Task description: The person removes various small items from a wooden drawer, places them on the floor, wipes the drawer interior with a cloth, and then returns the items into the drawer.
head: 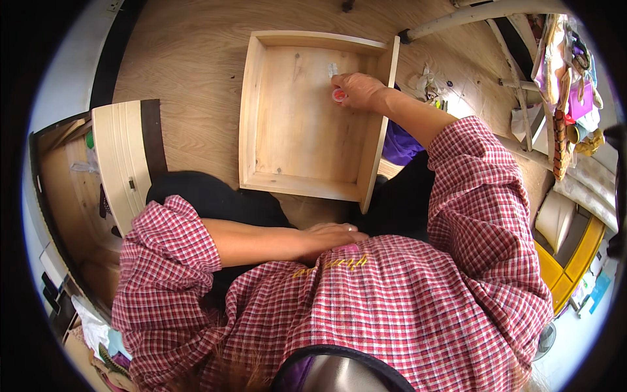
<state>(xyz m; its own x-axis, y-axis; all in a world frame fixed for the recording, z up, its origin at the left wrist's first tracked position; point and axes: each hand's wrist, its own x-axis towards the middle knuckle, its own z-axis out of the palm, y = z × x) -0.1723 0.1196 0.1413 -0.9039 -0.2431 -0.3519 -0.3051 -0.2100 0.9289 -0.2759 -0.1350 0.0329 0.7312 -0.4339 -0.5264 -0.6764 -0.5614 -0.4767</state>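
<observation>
A shallow wooden drawer (303, 132) lies on the floor before me. My right hand (361, 89) reaches over its right-hand side panel, fingers closed on a small round container (339, 95) with red in it, perhaps a roll or a lidded pot. Just beyond those fingers a small whitish label or wrapper (332, 69) shows on the drawer's bottom. Across my lap, against the checked shirt (392, 304), rests my left hand (329, 240); its fingertips are partly hidden, and nothing is seen in it.
At left stands a wooden cabinet (73, 196) with a pale drawer front (121, 157) beside it. Purple cloth (401, 144) and plastic scraps (427, 81) lie right of the drawer. A white metal frame (470, 17) stands at upper right, with hanging items nearby. A yellow wooden piece (573, 264) is at right.
</observation>
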